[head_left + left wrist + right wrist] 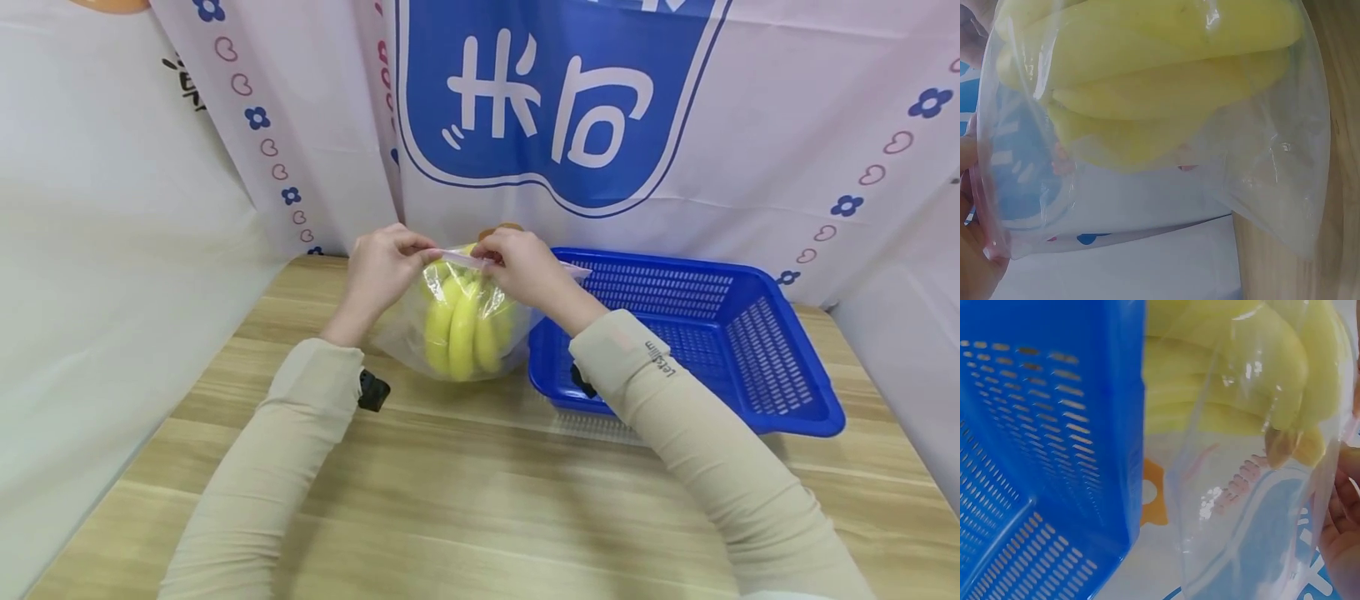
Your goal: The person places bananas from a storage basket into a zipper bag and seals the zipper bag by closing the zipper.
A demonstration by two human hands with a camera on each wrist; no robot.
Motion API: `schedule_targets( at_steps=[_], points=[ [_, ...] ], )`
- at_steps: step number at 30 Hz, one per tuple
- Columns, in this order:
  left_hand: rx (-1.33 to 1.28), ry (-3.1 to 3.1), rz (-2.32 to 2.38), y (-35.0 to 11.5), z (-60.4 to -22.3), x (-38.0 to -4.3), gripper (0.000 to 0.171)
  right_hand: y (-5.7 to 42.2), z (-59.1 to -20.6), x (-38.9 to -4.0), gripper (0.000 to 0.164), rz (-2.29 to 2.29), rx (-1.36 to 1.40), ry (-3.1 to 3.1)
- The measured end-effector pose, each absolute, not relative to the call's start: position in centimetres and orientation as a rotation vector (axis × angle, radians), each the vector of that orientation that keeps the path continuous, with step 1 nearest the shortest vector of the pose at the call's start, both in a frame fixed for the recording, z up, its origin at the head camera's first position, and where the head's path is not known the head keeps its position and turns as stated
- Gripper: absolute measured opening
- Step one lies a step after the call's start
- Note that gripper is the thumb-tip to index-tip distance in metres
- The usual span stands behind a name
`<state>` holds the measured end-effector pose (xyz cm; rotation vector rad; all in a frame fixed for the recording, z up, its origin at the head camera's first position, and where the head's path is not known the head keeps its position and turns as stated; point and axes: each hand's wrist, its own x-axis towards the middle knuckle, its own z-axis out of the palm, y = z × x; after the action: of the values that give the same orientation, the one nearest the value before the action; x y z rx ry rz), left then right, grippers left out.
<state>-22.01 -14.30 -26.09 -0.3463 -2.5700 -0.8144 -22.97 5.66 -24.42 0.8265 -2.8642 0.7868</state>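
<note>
A clear zip bag with a pinkish top strip holds a bunch of yellow bananas. It hangs upright over the back of the wooden table. My left hand pinches the bag's top edge near its left corner. Farther right along the same edge, my right hand pinches the strip between thumb and fingers. In the left wrist view the bananas show through the film, with the left fingers at the bag's edge. The right wrist view has the right hand at the bag's mouth.
A blue plastic basket with slotted walls stands on the table just right of the bag, partly under my right forearm. The wooden table stretches toward me. Behind it hangs a white printed cloth with a blue emblem.
</note>
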Motion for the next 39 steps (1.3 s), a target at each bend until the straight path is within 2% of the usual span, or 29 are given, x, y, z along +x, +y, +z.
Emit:
schedule_targets(
  at_steps=[14, 24, 39],
  points=[
    [-0.347, -2.574, -0.763, -14.1, -26.0, -21.8, 0.023, 5.6, -23.6, -23.2, 0.017, 0.941, 0.654, -2.967],
    [-0.343, -2.592, -0.737, -14.4, -25.9, -21.6, 0.024, 5.8, -23.6, -23.2, 0.013, 0.916, 0.674, -2.992],
    [-0.260, -2.625, -0.793, -15.2, -26.3, -22.1, 0.024, 6.5, -23.7, -23.2, 0.016, 0.817, 0.722, -2.996]
  ],
)
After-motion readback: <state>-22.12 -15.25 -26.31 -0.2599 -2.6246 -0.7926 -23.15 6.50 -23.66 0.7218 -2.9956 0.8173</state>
